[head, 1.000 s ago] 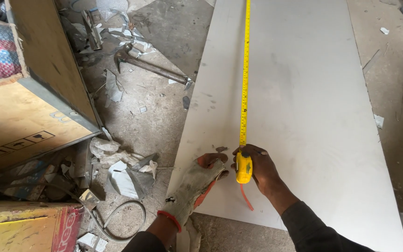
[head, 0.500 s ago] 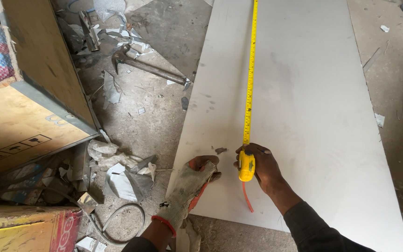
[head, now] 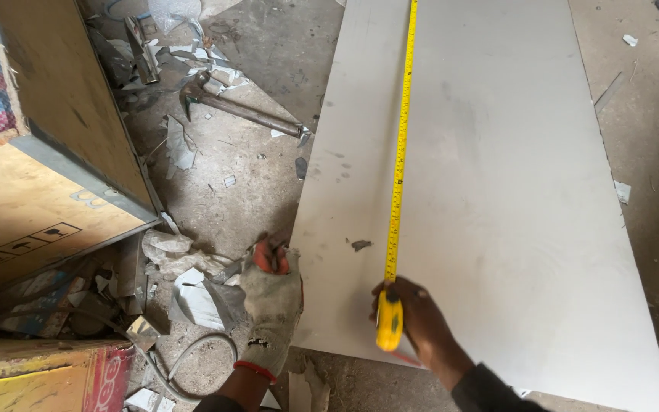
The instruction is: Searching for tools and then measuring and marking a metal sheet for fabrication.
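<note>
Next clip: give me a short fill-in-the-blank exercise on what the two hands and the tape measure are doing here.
1. The right hand holds the case of a ____ tape measure.
2. The tape's blade runs along a pale grey ____ lying on the floor.
3. The left hand wears a worn work ____.
4. On the rubble left of the board lies a claw ____.

Missing words: yellow; board; glove; hammer

Claw hammer (head: 238,107) on dusty floor; plywood crate (head: 55,152) at left; broken board scraps (head: 192,294) nearby.
</note>
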